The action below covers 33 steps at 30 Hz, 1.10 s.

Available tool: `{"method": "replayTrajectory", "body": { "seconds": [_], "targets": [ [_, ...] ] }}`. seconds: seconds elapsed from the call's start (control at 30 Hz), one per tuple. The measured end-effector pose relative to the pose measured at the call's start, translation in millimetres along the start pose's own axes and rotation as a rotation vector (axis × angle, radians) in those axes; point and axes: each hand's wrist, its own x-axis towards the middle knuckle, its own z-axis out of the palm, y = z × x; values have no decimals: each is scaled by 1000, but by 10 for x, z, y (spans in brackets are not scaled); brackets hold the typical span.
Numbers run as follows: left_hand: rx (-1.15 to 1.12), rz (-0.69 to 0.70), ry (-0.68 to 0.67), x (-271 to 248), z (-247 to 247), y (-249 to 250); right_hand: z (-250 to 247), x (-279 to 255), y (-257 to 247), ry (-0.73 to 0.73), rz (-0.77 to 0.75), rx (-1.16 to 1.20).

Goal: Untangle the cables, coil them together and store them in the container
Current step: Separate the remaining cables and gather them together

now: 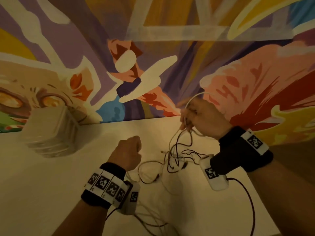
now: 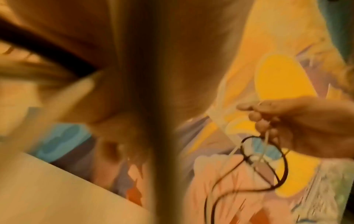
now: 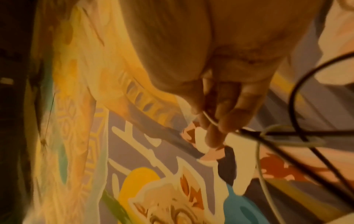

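Nearest cam: L wristband w/ square tag markers, black lead trailing off it toward the near counter edge; loose thin strands lie just beside it on the counter, blurred.

L hand: grip curled into a fist, knuckles up, hovering over the counter left of the tangle; can't tell from head view whether anything is inside the fist; L wrist view is mostly motion smear, own fingers not readable there.

Cables: dark + white thin strands, knotted together mid-counter btw the two wrists; lower part lies on the surface in loose loops, a small connector end visible near the front loop; upper part lifted off the counter, rising to the R hand.

R wristband: black, tagged, white module under the wrist w/ a dark lead running off to the near right.

R hand: raised above the far side of the counter; grip pinching a white strand btw thumb and fingertips, other fingers curled in; white strand arcs up over the hand in a loop; dark strands hang below it, crossed in a loop (clear in L wrist view); R wrist view shows dark and pale strands crossing just past the fingertips.

Container: pale translucent box, far left of the counter, by the wall; well apart from both hands and the cables; blurred, contents not readable.

Behind: painted mural wall, runs the full back edge of the counter.
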Motion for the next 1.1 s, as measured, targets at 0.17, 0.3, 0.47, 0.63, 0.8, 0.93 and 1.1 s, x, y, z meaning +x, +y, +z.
{"method": "replayTrajectory", "body": {
  "seconds": [0.17, 0.3, 0.47, 0.63, 0.8, 0.93, 1.1],
  "targets": [
    [-1127, 180, 392, -97, -120, 380, 102, -3, -86, 20, -6, 496],
    [-1181, 320, 320, -128, -79, 650, 233, -9, -191, -62, 52, 636],
    [-1189, 355, 363, -108, -54, 705, 273, -26, -219, -133, 103, 672],
    [-1169, 332, 432, -147, -63, 731, 316, -39, -226, -131, 91, 657],
    [-1206, 254, 357, -156, -104, 691, 290, -6, -178, -38, 112, 681],
    [-1299, 248, 230, -166, -179, 627, 243, 2, -135, -25, 124, 683],
    [-1533, 236, -11, -174, -295, 498, 182, -6, -58, 3, 140, 688]
  ]
}}
